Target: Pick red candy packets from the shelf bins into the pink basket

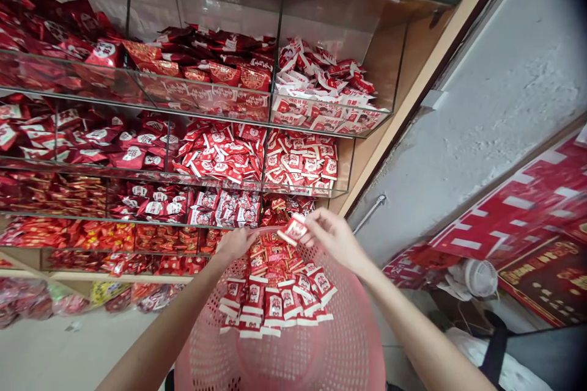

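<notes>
A pink perforated plastic basket [321,354] sits low in the middle, close to me, holding a pile of small red-and-white candy packets [275,296]. My left hand [235,243] grips the basket's far rim, fingers curled over it. My right hand [334,237] is raised just above the far rim and pinches one red-and-white packet [293,229] between thumb and fingers. Behind both hands rise glass-fronted bins [293,116] full of similar packets.
Tiered clear bins of red wrapped sweets [137,153] fill the left and centre. A wooden shelf edge [413,98] runs diagonally beside a grey concrete wall [495,104]. Red printed boxes [527,208] and a small white fan [479,278] lie at the right. Pale floor [55,354] shows at lower left.
</notes>
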Tool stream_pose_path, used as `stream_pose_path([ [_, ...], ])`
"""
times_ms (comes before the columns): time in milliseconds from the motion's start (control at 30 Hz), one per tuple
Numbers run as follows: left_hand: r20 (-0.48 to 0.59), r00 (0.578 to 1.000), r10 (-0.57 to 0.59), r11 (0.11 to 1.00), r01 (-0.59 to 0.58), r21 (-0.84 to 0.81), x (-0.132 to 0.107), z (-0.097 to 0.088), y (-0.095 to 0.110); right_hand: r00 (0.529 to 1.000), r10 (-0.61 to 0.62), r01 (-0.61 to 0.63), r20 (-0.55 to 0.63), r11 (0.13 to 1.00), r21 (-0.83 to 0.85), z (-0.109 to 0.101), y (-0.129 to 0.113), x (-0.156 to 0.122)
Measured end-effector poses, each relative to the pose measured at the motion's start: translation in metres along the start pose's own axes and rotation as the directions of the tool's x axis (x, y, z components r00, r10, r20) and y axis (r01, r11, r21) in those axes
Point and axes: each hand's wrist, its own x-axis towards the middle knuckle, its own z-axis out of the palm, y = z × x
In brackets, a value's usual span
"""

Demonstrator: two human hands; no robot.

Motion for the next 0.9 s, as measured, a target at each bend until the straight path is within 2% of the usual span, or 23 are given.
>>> stream_pose_path([
  [67,-0.005,1.000,0.003,1.000,-0.003,0.010,0.000,0.000,0.001,0.991,0.061,-0.054,0.118,0.997,-0.056,0.019,0.023,-0.017],
  [100,-0.005,1.000,0.005,1.000,-0.005,0.013,-0.001,0.000,0.001,0.983,0.063,-0.041,0.170,0.991,-0.130,0.027,0.033,-0.025],
  [167,-0.004,1.000,0.010,1.000,-0.010,0.011,-0.001,-0.001,0.001,0.968,0.003,0.076,0.252,0.949,-0.305,0.040,0.053,-0.040],
  [233,-0.006,1.000,0.015,1.000,-0.015,0.009,-0.001,0.000,0.000,0.938,-0.061,0.217,0.342,0.872,-0.438,0.047,0.069,-0.053],
  [300,-0.007,1.000,0.016,1.000,-0.016,0.013,0.000,0.000,0.000,0.897,-0.074,0.310,0.436,0.809,-0.500,0.051,0.081,-0.062],
  [400,-0.014,1.000,0.020,1.000,-0.019,0.016,0.001,0.001,-0.001,0.846,-0.033,0.368,0.533,0.758,-0.539,0.053,0.094,-0.071],
  [567,-0.014,1.000,0.023,1.000,-0.023,0.003,0.000,0.001,-0.001,0.802,0.027,0.400,0.596,0.718,-0.570,0.057,0.102,-0.076],
  [800,0.000,1.000,0.007,1.000,-0.007,0.009,-0.002,-0.002,0.001,0.814,0.102,0.385,0.572,0.643,-0.662,0.059,0.102,-0.075],
  [900,0.000,1.000,0.007,1.000,-0.007,0.006,-0.002,-0.002,0.001,0.804,0.153,0.388,0.575,0.598,-0.702,0.059,0.099,-0.073],
])
